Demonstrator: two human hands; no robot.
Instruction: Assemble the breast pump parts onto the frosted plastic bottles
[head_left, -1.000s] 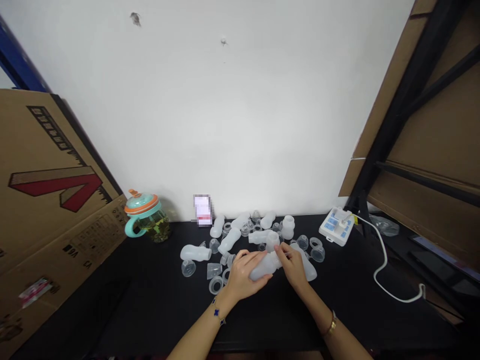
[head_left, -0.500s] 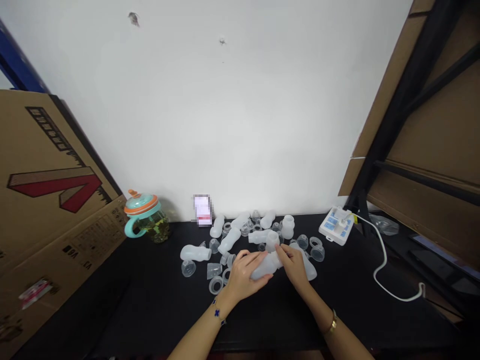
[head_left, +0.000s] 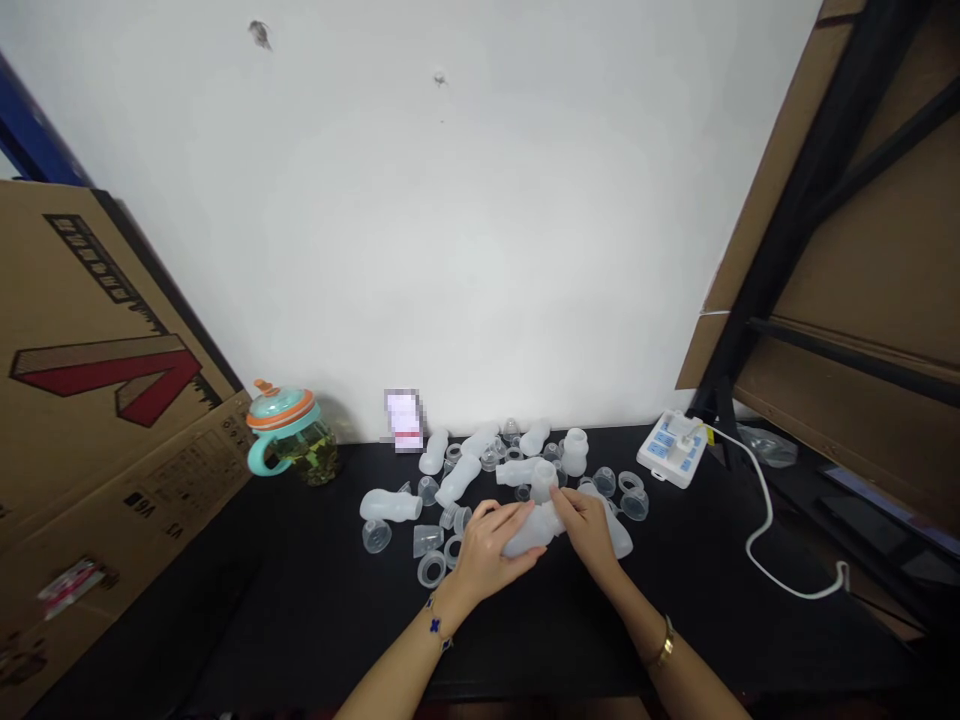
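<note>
My left hand (head_left: 487, 550) is wrapped round the body of a frosted white baby bottle (head_left: 529, 534), which lies tilted with its neck toward the right. At that neck, my right hand (head_left: 589, 525) is closed, its fingertips pinching the end; a ring or other small part there is too hidden to make out. Just behind the fingers stands an upright bottle (head_left: 544, 482). Another bottle (head_left: 621, 540) lies partly under my right hand. Left of my left hand are a clear ring (head_left: 431, 569) and a clear cup-shaped cap (head_left: 427, 540).
Several frosted bottles (head_left: 391, 505), clear domed caps (head_left: 376, 536) and rings (head_left: 630, 482) are scattered on the black table (head_left: 300, 600). A teapot (head_left: 289, 435) and a blurred phone (head_left: 405, 420) stand at the back left. A power strip (head_left: 670, 449) with a white cable (head_left: 766, 500) lies right.
The view has shifted very slightly. Both hands keep the same hold on the bottle, with no clear movement of the parts around them.
</note>
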